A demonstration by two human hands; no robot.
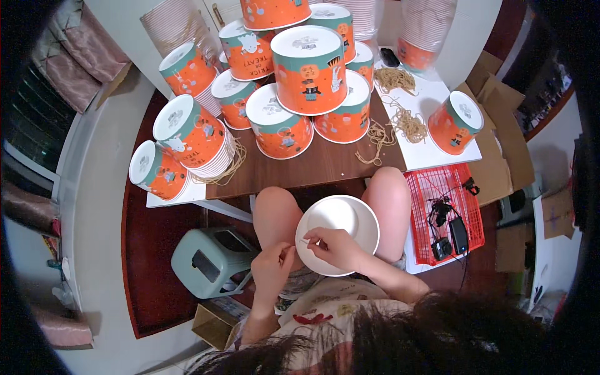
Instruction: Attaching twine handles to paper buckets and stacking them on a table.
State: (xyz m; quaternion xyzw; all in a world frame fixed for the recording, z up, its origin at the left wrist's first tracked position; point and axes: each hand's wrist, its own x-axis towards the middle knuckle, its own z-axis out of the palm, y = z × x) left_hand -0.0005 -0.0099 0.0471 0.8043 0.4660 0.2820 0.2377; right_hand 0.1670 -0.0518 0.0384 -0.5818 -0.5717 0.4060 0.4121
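Note:
A round paper bucket, white inside, rests in my lap between my knees with its opening facing up. My right hand reaches over the opening, thumb and fingers pinched close to the left rim. Just outside that rim is my left hand, its fingertips also pinched together. Something thin and pale shows at the right fingertips, too small to name. What the left fingers hold, if anything, is hidden.
Orange-and-green paper buckets are stacked upside down on the brown table. Twine bundles lie at the right and left. A red basket with black devices stands right of my knee, a grey-green stool at left.

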